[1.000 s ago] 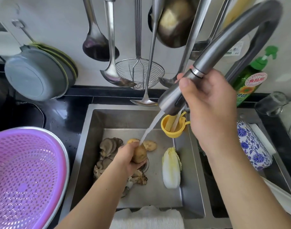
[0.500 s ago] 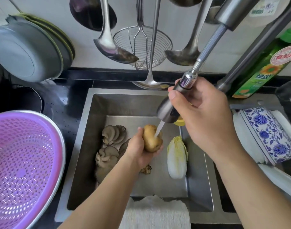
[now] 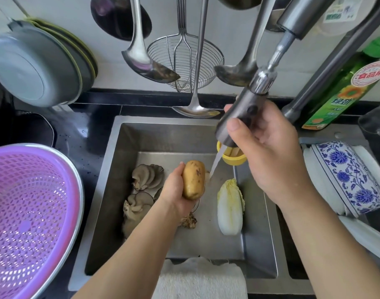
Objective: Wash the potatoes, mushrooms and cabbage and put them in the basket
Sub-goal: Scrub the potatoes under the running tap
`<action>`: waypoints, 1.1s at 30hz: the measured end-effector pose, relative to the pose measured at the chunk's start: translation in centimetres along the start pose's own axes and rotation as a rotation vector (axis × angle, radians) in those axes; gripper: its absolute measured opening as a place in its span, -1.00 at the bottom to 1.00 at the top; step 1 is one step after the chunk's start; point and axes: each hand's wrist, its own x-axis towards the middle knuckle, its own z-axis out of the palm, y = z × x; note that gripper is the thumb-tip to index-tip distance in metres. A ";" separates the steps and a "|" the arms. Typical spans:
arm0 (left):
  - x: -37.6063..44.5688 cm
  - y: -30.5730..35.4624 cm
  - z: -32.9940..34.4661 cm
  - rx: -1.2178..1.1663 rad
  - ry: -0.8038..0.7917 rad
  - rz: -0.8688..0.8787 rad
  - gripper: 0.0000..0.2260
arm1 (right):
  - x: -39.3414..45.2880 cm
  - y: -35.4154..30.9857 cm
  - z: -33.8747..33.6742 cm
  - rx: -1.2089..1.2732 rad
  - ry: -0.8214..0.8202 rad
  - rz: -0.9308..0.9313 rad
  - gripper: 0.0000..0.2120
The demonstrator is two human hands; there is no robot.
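My left hand point(image 3: 175, 190) grips a yellow-brown potato point(image 3: 193, 179) over the steel sink point(image 3: 111, 190). My right hand point(image 3: 269, 152) holds the pull-out faucet head point(image 3: 238, 119), and a stream of water runs from it down to the right side of the potato. Grey oyster mushrooms point(image 3: 144, 180) lie on the sink floor to the left of my hand. A small napa cabbage point(image 3: 230, 207) lies at the right of the sink. The purple basket point(image 3: 27, 216) sits in a metal bowl on the counter at the left and holds nothing.
A yellow cup point(image 3: 234, 157) hangs at the sink's back right corner. Ladles and a wire skimmer point(image 3: 184, 61) hang on the wall. A green detergent bottle point(image 3: 344, 87) and a blue-patterned bowl point(image 3: 348, 175) stand at the right. A white cloth point(image 3: 202, 277) drapes over the front edge.
My right hand pulled the faucet head out on its hose and lower. My left hand lifted the potato off the sink floor and turned it upright under the water.
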 end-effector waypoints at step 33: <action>-5.1 2.4 -2.5 0.202 0.026 0.266 -0.63 | -3.8 7.5 10.4 0.466 -0.030 0.932 -0.69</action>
